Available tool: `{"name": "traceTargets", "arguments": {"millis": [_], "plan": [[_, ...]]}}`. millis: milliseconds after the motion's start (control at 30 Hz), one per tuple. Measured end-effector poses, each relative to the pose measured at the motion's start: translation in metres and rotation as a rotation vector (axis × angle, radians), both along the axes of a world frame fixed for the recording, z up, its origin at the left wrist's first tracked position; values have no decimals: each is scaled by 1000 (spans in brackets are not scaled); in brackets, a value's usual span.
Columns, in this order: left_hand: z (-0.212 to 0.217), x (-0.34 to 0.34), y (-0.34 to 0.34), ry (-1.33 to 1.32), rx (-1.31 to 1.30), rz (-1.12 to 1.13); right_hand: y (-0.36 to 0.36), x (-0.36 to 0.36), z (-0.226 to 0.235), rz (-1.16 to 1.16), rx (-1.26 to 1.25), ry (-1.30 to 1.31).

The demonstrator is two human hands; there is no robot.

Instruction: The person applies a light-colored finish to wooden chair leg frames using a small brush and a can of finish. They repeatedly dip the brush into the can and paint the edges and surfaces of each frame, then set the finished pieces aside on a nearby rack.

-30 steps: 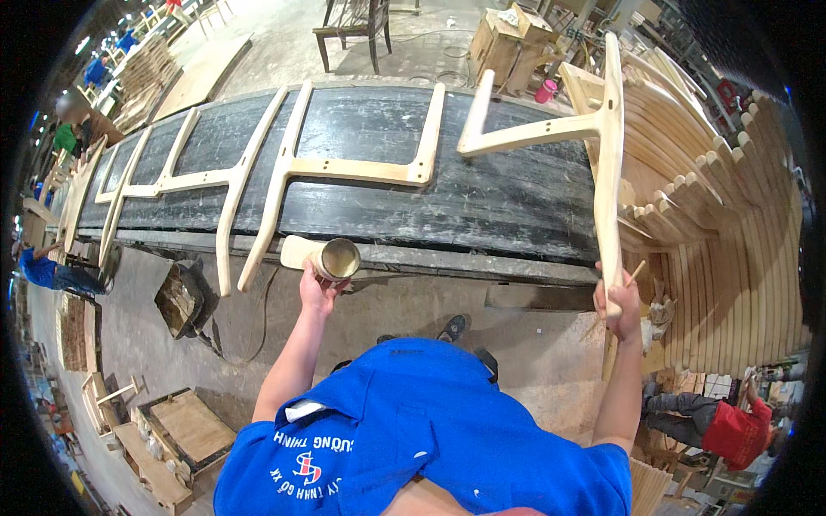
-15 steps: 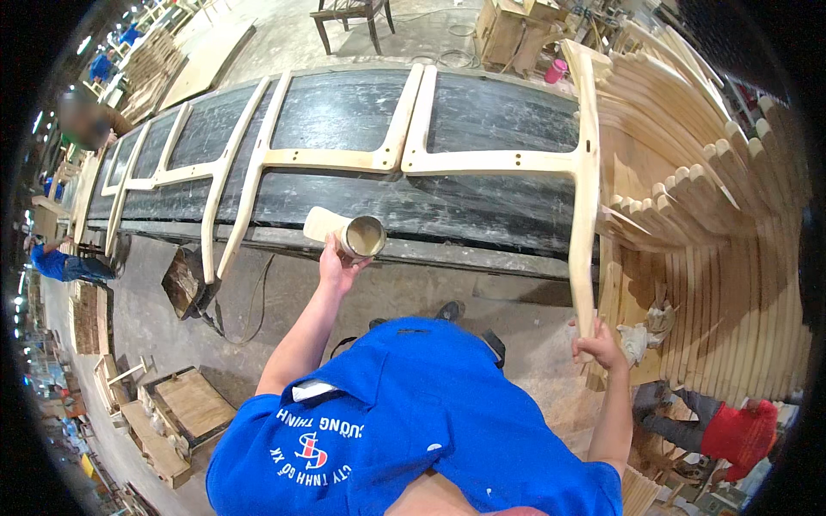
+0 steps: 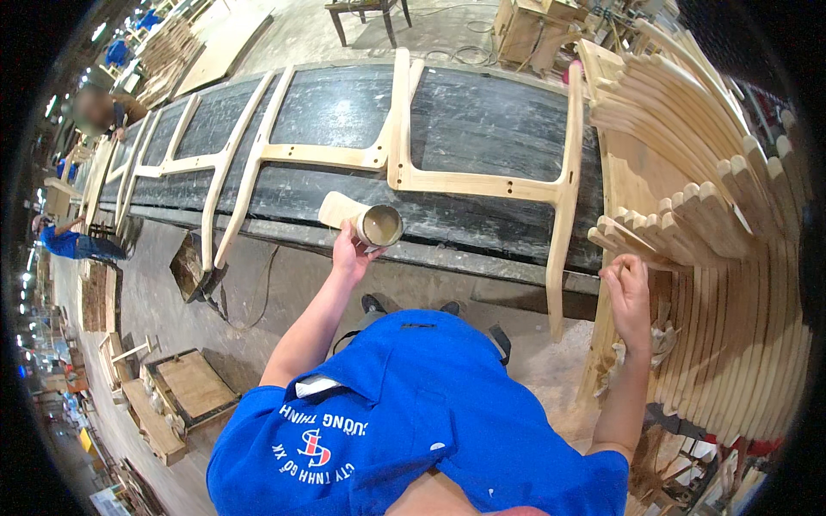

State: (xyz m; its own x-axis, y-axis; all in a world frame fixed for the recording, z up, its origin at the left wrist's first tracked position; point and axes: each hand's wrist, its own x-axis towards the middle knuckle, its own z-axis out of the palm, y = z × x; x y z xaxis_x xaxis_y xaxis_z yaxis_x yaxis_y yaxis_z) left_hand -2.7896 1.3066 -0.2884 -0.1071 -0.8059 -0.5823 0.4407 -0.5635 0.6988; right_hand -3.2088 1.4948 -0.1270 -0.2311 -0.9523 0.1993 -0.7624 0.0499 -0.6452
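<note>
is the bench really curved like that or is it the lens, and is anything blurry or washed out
Head view: the fisheye lens bends the long dark bench and the wooden frame on it; black corners ring the picture. Lighting is even and soft, with a faint sheen on the benchtop. The left hand with its cup and the right hand are sharp; things near the rim look smeared and small.

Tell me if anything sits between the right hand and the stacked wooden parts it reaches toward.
Nothing visible does. The right hand hovers right at the stacked wooden parts, fingers near the closest piece's end.
</note>
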Motion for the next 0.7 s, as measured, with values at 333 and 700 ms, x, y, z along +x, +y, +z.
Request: {"name": "traceTargets", "arguments": {"millis": [333,700], "plan": [[-6,43,-10,31,-25,44,-83,66,-34,22,-106,-421],[29,63,-84,-146,-145,-132,-219,245,-58,186,-216,-786]]}}
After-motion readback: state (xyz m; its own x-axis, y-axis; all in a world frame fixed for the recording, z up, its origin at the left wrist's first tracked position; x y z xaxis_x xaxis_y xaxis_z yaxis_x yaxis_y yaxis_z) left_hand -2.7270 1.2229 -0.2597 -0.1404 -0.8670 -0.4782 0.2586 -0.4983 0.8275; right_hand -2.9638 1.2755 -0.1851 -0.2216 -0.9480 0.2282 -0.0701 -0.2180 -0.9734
